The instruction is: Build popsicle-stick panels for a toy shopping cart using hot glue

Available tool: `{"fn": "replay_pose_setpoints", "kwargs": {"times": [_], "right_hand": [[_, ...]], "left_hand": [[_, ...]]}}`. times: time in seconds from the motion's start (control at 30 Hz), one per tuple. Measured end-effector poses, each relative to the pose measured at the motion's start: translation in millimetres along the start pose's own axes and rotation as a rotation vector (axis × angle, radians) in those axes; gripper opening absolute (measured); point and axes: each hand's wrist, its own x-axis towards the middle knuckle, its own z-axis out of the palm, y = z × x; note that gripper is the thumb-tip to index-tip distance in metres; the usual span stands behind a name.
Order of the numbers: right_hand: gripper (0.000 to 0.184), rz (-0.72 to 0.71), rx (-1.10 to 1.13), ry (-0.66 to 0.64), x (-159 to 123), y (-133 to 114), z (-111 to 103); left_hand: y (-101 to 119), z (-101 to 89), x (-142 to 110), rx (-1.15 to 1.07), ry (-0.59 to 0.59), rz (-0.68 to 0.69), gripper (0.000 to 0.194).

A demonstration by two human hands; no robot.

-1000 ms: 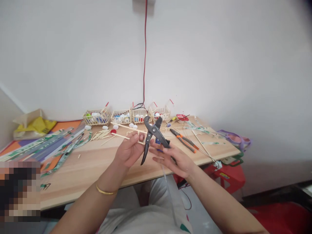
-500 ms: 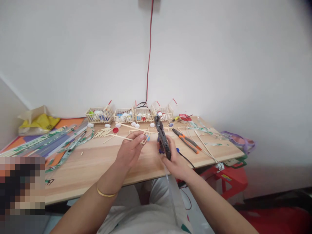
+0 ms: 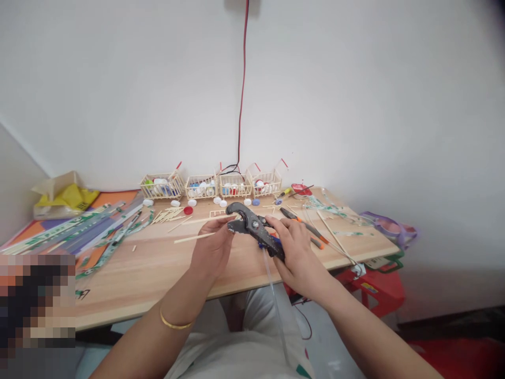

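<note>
My right hand [image 3: 298, 255] is wrapped around a black pipe cutter [image 3: 255, 225]. Its hooked jaw and blade point left, towards my left fingertips. Thin wooden sticks [image 3: 193, 238] stick out to the left from my left hand [image 3: 212, 250], pinched between thumb and fingers. The cutter's jaw partly covers those fingertips, so I cannot tell whether a stick lies in it. Behind my right hand lie orange-and-black pliers [image 3: 311, 231]. Below the cutter, a clear strip [image 3: 274, 295] hangs past the table edge.
Small stick baskets [image 3: 161, 185] filled with bottle caps line the wall on the wooden table [image 3: 158, 273]. Loose sticks [image 3: 168, 215] and a red cap [image 3: 188, 210] lie in front. Plastic strips [image 3: 79, 226] cover the left side. A red stool [image 3: 379, 289] stands at right.
My right hand has turned the pipe cutter from upright to pointing left, its jaw now at my left fingertips. The sticks in my left hand have tilted and lowered slightly.
</note>
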Motion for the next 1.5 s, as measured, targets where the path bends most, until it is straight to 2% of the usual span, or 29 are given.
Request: {"fn": "replay_pose_setpoints", "kwargs": {"times": [0.4,0.67,1.07,1.2,1.5], "right_hand": [[0.069,-0.012,-0.056,0.016,6,7,8],[0.067,-0.042,-0.092,0.03,10,8,8],[0.062,-0.1,-0.131,-0.049,22,9,5],[0.061,-0.12,-0.161,-0.047,25,13,8],[0.058,-0.163,-0.189,-0.062,31,19,10]], "left_hand": [[-4,-4.6,1,0.121,0.007,0.128,0.019],[-4,-8.8,2,0.15,0.027,0.154,0.019],[-5,-19.9,7,0.258,0.021,0.256,0.012],[-5,-21.0,8,0.275,0.02,0.267,0.01],[-12,-32.2,15,0.294,0.061,0.224,0.019]]}}
